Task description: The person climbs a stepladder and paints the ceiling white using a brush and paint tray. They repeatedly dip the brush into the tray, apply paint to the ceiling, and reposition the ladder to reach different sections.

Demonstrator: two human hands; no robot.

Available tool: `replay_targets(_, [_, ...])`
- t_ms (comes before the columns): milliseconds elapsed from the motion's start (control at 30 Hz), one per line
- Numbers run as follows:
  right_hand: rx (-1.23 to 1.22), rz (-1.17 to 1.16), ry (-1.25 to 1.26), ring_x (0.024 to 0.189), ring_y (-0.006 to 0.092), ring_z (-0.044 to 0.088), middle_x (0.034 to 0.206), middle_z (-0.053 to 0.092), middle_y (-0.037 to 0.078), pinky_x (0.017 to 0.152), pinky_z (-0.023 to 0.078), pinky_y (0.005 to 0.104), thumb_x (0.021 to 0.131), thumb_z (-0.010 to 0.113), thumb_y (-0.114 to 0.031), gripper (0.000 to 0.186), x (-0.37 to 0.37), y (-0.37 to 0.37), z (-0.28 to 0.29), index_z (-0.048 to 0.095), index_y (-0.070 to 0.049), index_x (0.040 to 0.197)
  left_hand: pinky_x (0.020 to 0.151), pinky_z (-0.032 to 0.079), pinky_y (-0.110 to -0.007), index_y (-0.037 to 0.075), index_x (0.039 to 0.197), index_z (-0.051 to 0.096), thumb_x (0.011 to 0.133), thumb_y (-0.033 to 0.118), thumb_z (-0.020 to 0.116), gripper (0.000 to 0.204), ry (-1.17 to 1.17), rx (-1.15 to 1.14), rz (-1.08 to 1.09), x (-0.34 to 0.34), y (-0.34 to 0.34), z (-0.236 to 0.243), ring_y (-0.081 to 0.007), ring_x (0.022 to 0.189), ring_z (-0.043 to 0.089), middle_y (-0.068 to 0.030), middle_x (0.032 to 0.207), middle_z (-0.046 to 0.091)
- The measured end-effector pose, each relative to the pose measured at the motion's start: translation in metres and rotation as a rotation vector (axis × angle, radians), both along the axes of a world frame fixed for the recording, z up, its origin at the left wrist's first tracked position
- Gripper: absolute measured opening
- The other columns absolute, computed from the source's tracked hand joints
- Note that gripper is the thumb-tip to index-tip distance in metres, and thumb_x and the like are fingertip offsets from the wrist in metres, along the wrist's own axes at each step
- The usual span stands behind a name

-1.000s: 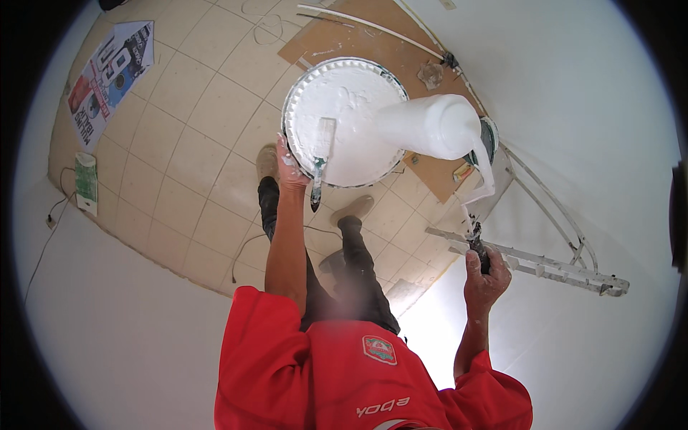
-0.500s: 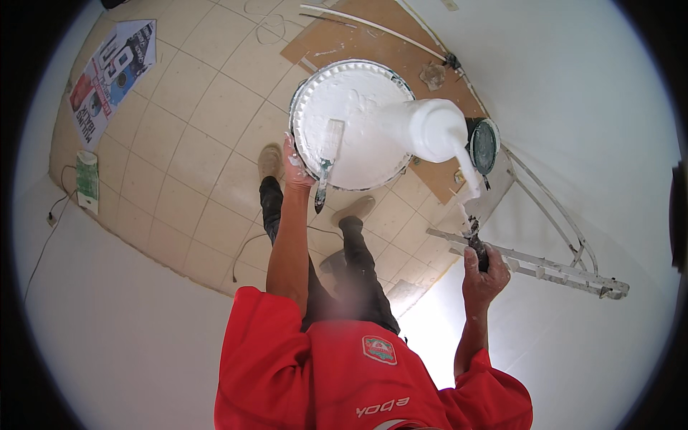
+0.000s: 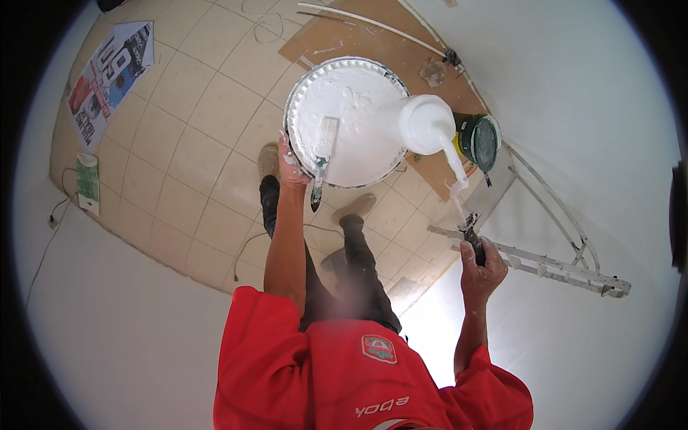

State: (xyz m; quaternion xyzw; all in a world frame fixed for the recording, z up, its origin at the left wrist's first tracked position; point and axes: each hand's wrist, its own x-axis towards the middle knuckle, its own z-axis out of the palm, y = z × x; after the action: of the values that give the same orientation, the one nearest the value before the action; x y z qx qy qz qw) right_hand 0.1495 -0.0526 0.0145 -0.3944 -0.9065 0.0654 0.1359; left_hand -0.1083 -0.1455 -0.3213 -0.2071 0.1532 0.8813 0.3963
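A large round bucket (image 3: 292,100) is full of thick white paint (image 3: 351,100), with a ribbed, paint-caked rim. My left hand (image 3: 293,166), smeared with white, grips the bucket's near left side; some fingers are hidden behind it. In my right hand (image 3: 483,269) is the dark handle of a paint roller (image 3: 427,124). Its white-coated frame curves up to a cylinder thick with paint, which rests at the right part of the bucket, over the paint. A flat brush (image 3: 324,154) lies on the near left part, its dark handle sticking out over the rim.
Beyond the bucket, brown board (image 3: 326,32) covers part of the tiled floor (image 3: 193,107). A dark green can (image 3: 481,140) stands to the right, near a ladder (image 3: 566,272) by the wall. A printed sheet (image 3: 115,75) lies at far left. My shoes (image 3: 355,208) are below the bucket.
The roller and my right hand have shifted slightly up and left, uncovering more of the green can. My left hand stays on the bucket.
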Motion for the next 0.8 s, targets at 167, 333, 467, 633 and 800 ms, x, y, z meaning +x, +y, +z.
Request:
replay_targets(167, [-0.004,0.002,0.002,0.055,0.0210,0.058,0.067,0.061,0.010,0.053,0.045,0.0319,0.080,0.082,-0.017,0.026,0.004,-0.003,-0.006,0.065,0.001,0.089,0.110,0.042,-0.045,0.009,0.149,0.039,0.103,0.052,0.036,0.063,0.013,0.001,-0.010,0.000,-0.004,-0.002,-0.0304,0.130,0.051,-0.0110,0.147,0.049])
replay_targets(333, [-0.008,0.002,0.014,0.056,0.0213,0.059,0.068,0.062,0.010,0.054,0.046,0.0319,0.080,0.082,-0.017,0.026,0.008,-0.010,-0.013,0.066,0.002,0.089,0.108,0.043,-0.046,0.010,0.147,0.042,0.103,0.051,0.036,0.060,0.009,0.016,0.003,0.000,-0.010,-0.007,-0.0307,0.129,0.052,-0.0102,0.145,0.051])
replay_targets(467, [-0.009,-0.014,-0.019,0.057,0.0210,0.059,0.069,0.063,0.010,0.055,0.047,0.0316,0.080,0.082,-0.017,0.026,0.010,-0.014,-0.015,0.067,0.001,0.090,0.109,0.042,-0.045,0.009,0.148,0.041,0.104,0.051,0.034,0.061,0.015,0.000,0.014,0.001,-0.014,-0.009,-0.0300,0.129,0.052,-0.0102,0.146,0.050])
replay_targets(633, [-0.062,-0.059,0.016,0.059,0.0195,0.060,0.071,0.066,0.010,0.056,0.047,0.0309,0.080,0.082,-0.017,0.024,0.008,-0.012,-0.015,0.068,0.000,0.091,0.108,0.044,-0.046,0.009,0.146,0.042,0.104,0.049,0.034,0.058,0.010,-0.038,0.014,0.001,-0.012,-0.004,-0.0308,0.128,0.054,-0.0106,0.144,0.052])
replay_targets(800, [-0.082,-0.059,0.001,0.058,0.0194,0.061,0.072,0.066,0.010,0.056,0.047,0.0307,0.080,0.082,-0.016,0.024,0.004,-0.004,-0.010,0.068,0.000,0.090,0.107,0.044,-0.046,0.009,0.146,0.043,0.104,0.049,0.035,0.059,0.002,-0.028,0.010,-0.002,-0.006,0.000,-0.0310,0.128,0.054,-0.0112,0.144,0.052])
